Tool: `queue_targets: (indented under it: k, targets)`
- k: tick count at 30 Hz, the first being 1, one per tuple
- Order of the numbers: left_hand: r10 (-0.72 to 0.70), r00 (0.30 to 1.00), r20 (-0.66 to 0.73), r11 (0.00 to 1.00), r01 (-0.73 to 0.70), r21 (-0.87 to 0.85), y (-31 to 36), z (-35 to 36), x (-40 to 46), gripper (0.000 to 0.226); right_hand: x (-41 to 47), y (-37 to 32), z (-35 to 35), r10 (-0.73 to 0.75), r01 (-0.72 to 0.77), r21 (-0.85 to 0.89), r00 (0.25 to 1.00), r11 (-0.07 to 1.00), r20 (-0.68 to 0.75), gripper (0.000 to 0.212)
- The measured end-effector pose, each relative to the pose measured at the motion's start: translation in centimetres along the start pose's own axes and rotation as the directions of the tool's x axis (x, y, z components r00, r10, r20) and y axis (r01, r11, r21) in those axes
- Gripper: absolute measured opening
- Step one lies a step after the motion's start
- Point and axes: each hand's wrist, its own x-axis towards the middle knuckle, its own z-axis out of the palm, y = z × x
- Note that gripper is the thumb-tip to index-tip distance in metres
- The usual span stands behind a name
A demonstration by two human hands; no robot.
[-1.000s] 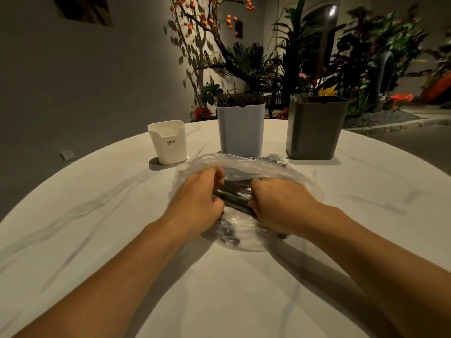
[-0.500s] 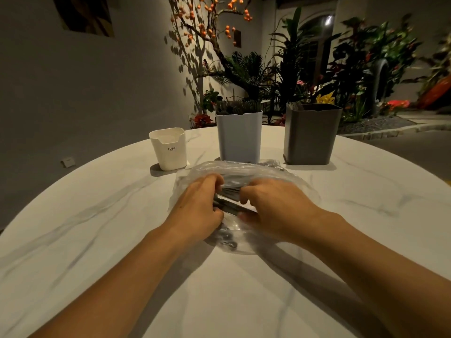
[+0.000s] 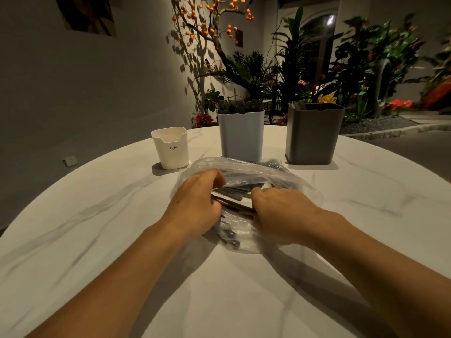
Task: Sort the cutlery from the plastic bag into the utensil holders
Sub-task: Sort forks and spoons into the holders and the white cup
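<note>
A: What does the head view show at the middle of the worktop (image 3: 366, 215)?

B: A clear plastic bag (image 3: 275, 176) lying on the marble top, with dark cutlery (image 3: 234, 193) bunched inside it. Both hands are at the bag's opening.

A: How is each grip?

B: The left hand (image 3: 195, 203) has its fingers curled onto the bag's left edge, pinching the plastic. The right hand (image 3: 280, 211) is curled over the right edge, fingers tucked down by the cutlery handles; whether it pinches plastic or metal I cannot tell.

A: And the holders?

B: Three stand in a row behind the bag: a short white holder (image 3: 170, 148) on the left, a tall pale blue holder (image 3: 241, 135) just beyond the bag with utensil ends showing at its rim, and a dark grey holder (image 3: 312, 135) on the right.
</note>
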Motion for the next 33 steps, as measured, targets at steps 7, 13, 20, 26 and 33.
queue_targets:
  k: [7, 13, 20, 26, 33]
  targets:
    - [0.049, 0.996, 0.073, 0.998, -0.051, 0.031, -0.4, 0.7, 0.1, 0.027, 0.6, 0.5, 0.2, 0.079, -0.077, 0.187, 0.997, 0.979, 0.000, 0.032]
    - [0.047, 0.990, 0.136, 0.996, -0.056, 0.062, -1.0, 1.1, 0.0, 0.036, 0.6, 0.5, -0.1, 0.058, -0.059, 0.129, 0.998, 0.990, 0.012, 0.029]
    - [0.082, 0.995, 0.059, 0.994, -0.086, 0.071, -0.7, 0.9, -0.2, 0.050, 0.8, 0.6, 0.7, 0.035, -0.032, 0.044, 0.998, 0.998, -0.058, 0.013]
    - [0.099, 0.994, 0.056, 0.991, -0.103, 0.086, -0.7, 0.9, -0.2, 0.050, 0.7, 0.4, 0.8, 0.013, -0.012, 0.034, 0.999, 0.999, -0.036, 0.018]
    - [0.109, 0.992, 0.063, 0.991, -0.113, 0.073, -0.8, 0.9, -0.1, 0.047, 0.9, 0.3, 1.1, 0.007, -0.007, 0.002, 1.000, 1.000, -0.031, 0.024]
